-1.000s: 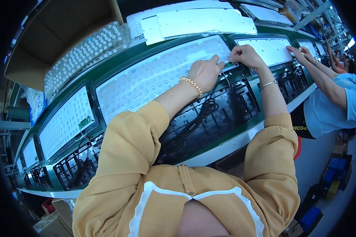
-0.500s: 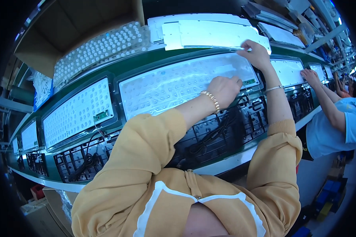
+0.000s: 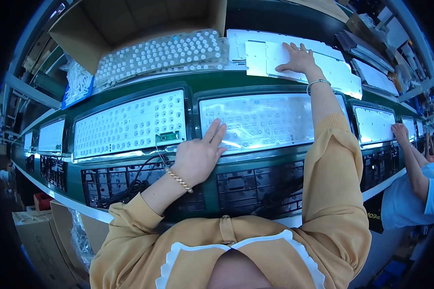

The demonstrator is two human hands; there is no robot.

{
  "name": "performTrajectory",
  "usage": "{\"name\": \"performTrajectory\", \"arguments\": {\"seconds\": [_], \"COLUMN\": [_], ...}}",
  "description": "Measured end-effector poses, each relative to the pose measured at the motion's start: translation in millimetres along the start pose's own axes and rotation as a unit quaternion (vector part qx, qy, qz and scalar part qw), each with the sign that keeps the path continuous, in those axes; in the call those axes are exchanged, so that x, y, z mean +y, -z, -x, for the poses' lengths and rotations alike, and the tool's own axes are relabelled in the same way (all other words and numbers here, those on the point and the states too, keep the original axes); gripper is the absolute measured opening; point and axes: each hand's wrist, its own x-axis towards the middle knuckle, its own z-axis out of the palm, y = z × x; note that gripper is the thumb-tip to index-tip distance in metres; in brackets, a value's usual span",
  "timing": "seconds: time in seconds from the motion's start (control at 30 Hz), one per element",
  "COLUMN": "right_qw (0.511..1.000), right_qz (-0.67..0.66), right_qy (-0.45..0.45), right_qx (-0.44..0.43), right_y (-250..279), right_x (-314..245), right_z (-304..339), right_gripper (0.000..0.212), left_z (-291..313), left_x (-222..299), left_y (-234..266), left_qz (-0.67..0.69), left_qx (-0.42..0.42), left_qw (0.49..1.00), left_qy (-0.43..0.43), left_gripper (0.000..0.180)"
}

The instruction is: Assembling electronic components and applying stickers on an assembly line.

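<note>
While our left hand (image 3: 197, 160) rests open on the dotted sheet (image 3: 265, 120) in its tray (image 3: 270, 90), perhaps steadying it, our right hand (image 3: 300, 60) splays over white plates (image 3: 332, 72). Stacked behind, they seem placed for easy reach.

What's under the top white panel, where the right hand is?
Beneath the top white panel, another white sheet peeks out along its back and left edges. The right hand is spread over the panel. Anything fully underneath is covered.
</note>
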Motion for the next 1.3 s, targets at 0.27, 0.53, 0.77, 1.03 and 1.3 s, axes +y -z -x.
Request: {"name": "performTrajectory", "arguments": {"seconds": [0.27, 0.53, 0.77, 1.03, 1.3], "right_qw": [0.996, 0.976, 0.955, 0.863, 0.728], "right_qz": [0.012, -0.084, -0.09, -0.109, -0.46], "right_qy": [0.05, 0.118, 0.144, 0.308, 0.374], "right_qx": [0.066, 0.163, 0.242, 0.385, 0.344], "right_y": [21, 56, 95, 225, 275], "right_x": [-40, -70, -100, -187, -254], "right_z": [-4, 50, 88, 119, 163], "right_gripper": [0.063, 0.026, 0.016, 0.011, 0.01], "left_z": [30, 73, 110, 111, 83], "left_x": [-57, -95, -119, -190, -266], "left_y": [-9, -7, 14, 48, 124], "left_qz": [0.054, 0.073, 0.113, 0.344, 0.294], "left_qx": [0.01, -0.006, 0.012, 0.231, 0.332], "left_qw": [0.994, 0.984, 0.979, 0.91, 0.895], "left_qy": [-0.098, -0.162, -0.17, -0.001, -0.039], "left_gripper": [0.041, 0.036, 0.029, 0.058, 0.055]}}
